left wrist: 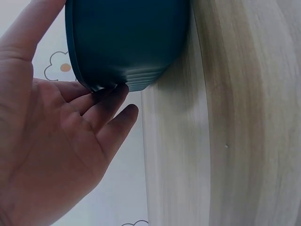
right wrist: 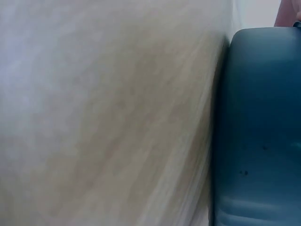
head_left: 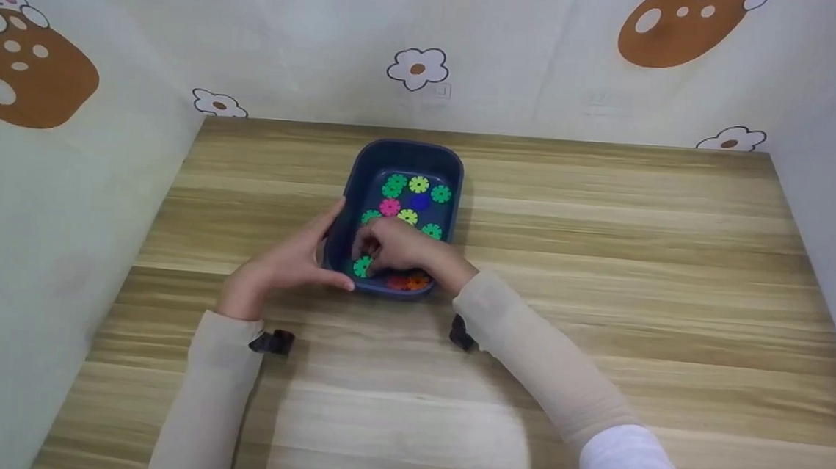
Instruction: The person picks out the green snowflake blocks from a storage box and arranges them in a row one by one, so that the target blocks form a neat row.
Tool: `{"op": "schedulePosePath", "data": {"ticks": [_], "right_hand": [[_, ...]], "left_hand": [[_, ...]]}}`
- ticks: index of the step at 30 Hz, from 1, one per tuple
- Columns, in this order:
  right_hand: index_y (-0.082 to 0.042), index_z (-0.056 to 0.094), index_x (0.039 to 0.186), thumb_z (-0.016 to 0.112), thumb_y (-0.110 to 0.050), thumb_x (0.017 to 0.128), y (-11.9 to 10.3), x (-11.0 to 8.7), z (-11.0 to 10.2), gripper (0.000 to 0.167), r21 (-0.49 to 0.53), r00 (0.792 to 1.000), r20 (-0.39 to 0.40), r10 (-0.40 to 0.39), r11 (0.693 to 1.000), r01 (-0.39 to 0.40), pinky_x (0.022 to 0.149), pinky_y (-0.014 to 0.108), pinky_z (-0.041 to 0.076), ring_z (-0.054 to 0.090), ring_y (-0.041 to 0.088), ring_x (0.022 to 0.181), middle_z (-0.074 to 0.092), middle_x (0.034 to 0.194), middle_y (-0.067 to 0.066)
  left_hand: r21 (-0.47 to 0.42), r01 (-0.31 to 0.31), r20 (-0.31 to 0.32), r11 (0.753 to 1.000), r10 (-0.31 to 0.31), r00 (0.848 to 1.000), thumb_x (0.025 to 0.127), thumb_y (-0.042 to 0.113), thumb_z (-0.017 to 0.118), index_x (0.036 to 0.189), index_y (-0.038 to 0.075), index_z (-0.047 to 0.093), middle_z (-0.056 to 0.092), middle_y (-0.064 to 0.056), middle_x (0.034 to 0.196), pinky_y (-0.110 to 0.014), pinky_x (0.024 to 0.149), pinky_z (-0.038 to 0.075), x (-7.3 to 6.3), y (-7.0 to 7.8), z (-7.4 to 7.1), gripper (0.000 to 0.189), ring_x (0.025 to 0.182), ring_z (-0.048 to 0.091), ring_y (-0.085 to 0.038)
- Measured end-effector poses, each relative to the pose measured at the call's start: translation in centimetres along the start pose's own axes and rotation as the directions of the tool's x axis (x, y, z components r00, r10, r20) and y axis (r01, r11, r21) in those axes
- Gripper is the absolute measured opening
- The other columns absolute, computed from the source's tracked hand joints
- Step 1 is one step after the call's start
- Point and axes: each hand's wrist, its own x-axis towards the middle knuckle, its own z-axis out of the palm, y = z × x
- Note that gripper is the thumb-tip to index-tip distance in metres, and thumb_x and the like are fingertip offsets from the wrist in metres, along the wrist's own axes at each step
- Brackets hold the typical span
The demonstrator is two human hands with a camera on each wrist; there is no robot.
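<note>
A dark blue plastic bin (head_left: pixel 351 186) holds several snowflake discs in green, yellow, pink, blue, red and orange. My left hand (head_left: pixel 287 258) holds the bin's near left corner, thumb along the near end and fingers at the left side. In the left wrist view, fingertips of the left hand (left wrist: pixel 70 127) rest against the bin's outer wall (left wrist: pixel 127 37). My right hand (head_left: pixel 402 247) reaches down inside with bent fingers. At its fingertips is a green snowflake disc (head_left: pixel 362 267); whether they pinch it is hidden. The right wrist view shows only the bin's outside (right wrist: pixel 263 117).
The bin stands on a wood-grain table (head_left: pixel 606 277), towards its back edge. A pale curtain (head_left: pixel 519 57) with flowers and brown shapes hangs behind and at the left. Beside the near end of the bin, several red and orange discs (head_left: pixel 415 282) lie together under the right wrist.
</note>
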Motion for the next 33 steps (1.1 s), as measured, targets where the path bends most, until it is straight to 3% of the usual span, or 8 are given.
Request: {"op": "schedulePosePath", "data": {"ticks": [10,17,26,33], "right_hand": [[-0.01,0.068,0.098,0.079,-0.005,0.08,0.0,-0.1,0.0,0.021,0.035,1.0,0.008,-0.009,0.999,0.009,0.073,0.024,0.049,0.058,0.014,0.082,0.064,0.09,0.001],[-0.007,0.072,0.094,0.076,0.0,0.081,0.0,-0.2,-0.2,0.015,0.091,1.0,-0.008,-0.023,0.996,0.023,0.071,0.024,0.05,0.06,0.014,0.079,0.066,0.086,0.002],[-0.005,0.072,0.096,0.073,-0.001,0.084,0.0,-0.3,-0.2,0.013,0.192,1.0,-0.008,-0.001,0.981,0.002,0.073,0.025,0.052,0.064,0.013,0.08,0.069,0.087,0.002],[-0.005,0.074,0.091,0.075,-0.003,0.083,0.1,-0.4,-0.5,0.008,0.232,0.999,-0.043,0.013,0.973,-0.003,0.071,0.026,0.053,0.065,0.014,0.078,0.07,0.085,0.001]], "left_hand": [[0.01,-0.001,-0.014,1.0,0.001,1.0,0.072,0.039,0.086,0.156,0.014,0.002,0.006,-0.011,0.16,-0.048,0.114,0.013,-0.1,-0.1,0.1,0.122,0.144,0.01,-0.028],[-0.042,0.008,-0.027,0.999,-0.009,1.0,0.073,0.036,0.086,0.157,0.019,0.002,0.007,-0.009,0.161,-0.047,0.114,0.015,-0.3,-0.4,0.2,0.12,0.144,0.013,-0.027],[-0.221,-0.104,-0.05,0.97,0.095,0.994,0.073,0.011,0.086,0.156,0.015,0.006,0.009,-0.009,0.16,-0.044,0.114,0.018,-0.4,-1.3,0.3,0.116,0.143,0.019,-0.027],[-0.244,-0.123,-0.054,0.962,0.114,0.992,0.074,0.013,0.085,0.157,0.015,0.007,0.01,-0.006,0.16,-0.042,0.113,0.02,-0.1,-1.8,0.5,0.114,0.142,0.021,-0.024]]}}
